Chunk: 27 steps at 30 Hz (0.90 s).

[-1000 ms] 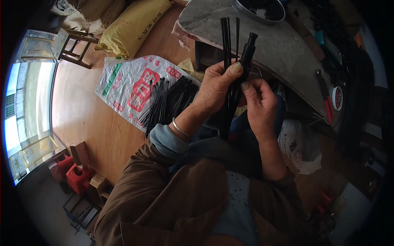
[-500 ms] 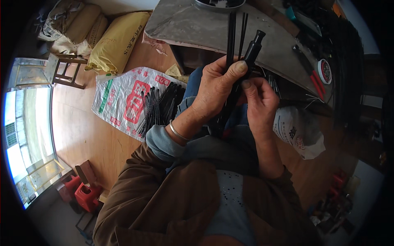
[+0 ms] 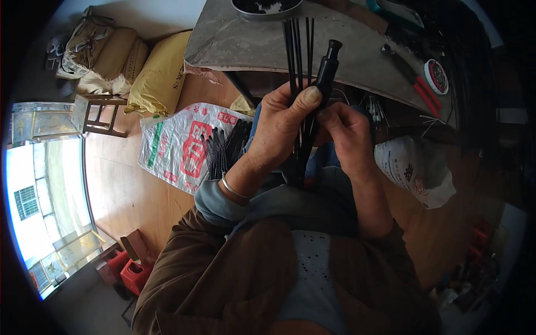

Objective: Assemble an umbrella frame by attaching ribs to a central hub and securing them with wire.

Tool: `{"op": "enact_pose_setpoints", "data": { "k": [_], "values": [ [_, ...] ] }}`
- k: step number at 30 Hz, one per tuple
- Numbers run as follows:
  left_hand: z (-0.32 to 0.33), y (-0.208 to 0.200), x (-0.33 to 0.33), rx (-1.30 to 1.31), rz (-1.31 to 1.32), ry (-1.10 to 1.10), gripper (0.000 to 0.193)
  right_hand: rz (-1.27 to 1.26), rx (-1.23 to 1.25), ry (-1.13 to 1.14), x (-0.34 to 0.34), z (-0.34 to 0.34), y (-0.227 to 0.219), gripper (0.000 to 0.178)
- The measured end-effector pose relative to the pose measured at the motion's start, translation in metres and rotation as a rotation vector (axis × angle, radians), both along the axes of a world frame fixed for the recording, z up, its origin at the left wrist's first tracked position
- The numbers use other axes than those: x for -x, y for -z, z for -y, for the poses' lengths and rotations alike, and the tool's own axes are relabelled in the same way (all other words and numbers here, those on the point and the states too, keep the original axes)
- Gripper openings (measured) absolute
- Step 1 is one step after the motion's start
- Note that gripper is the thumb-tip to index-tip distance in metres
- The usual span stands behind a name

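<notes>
My left hand (image 3: 282, 117) is wrapped round a black tubular piece (image 3: 328, 70) with a stepped, flared top, its thumb pressed against the side. Several thin black rods (image 3: 298, 56) stand up out of the same grip. Close beside it, my right hand (image 3: 349, 137) is closed, thumb and fingers pinching the dark part just below the tube. What exactly lies between those fingertips is hidden. Below both hands, a dark length (image 3: 304, 153) runs down toward my lap. More black rods (image 3: 218, 153) lie in a heap on a white printed sack (image 3: 167, 148) at the left.
Ahead stands a grey table (image 3: 240, 42) with a metal bowl (image 3: 268, 8), red-handled pliers (image 3: 427, 95) and a round tin of small parts (image 3: 436, 76). A white bag (image 3: 413, 170) sits on the floor at right. Far left are a wooden stool (image 3: 103, 114) and a yellow sack (image 3: 162, 72).
The view has shifted, so the surroundings sit a little differently. Both hands keep their grip; the rods above my left hand look more spread apart.
</notes>
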<state>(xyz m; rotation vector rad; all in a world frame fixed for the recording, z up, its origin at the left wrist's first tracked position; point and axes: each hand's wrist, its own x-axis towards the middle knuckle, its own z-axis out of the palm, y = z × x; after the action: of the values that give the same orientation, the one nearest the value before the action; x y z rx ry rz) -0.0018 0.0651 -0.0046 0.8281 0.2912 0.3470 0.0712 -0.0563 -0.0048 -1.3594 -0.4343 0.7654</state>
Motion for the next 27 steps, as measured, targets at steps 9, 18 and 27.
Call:
{"op": "enact_pose_setpoints", "data": {
  "k": [9,18,27],
  "values": [
    [0.001,-0.004,0.001,-0.147,0.001,0.053,0.028,-0.070,-0.022,0.019,0.002,0.002,0.004,0.022],
    [0.007,-0.004,-0.010,-0.149,-0.016,-0.049,0.028,0.110,-0.045,0.232,0.006,-0.006,0.006,0.020],
    [-0.014,0.003,-0.006,-0.228,-0.085,0.007,0.025,0.011,0.023,0.176,-0.003,-0.017,0.008,0.022]
  ]
}}
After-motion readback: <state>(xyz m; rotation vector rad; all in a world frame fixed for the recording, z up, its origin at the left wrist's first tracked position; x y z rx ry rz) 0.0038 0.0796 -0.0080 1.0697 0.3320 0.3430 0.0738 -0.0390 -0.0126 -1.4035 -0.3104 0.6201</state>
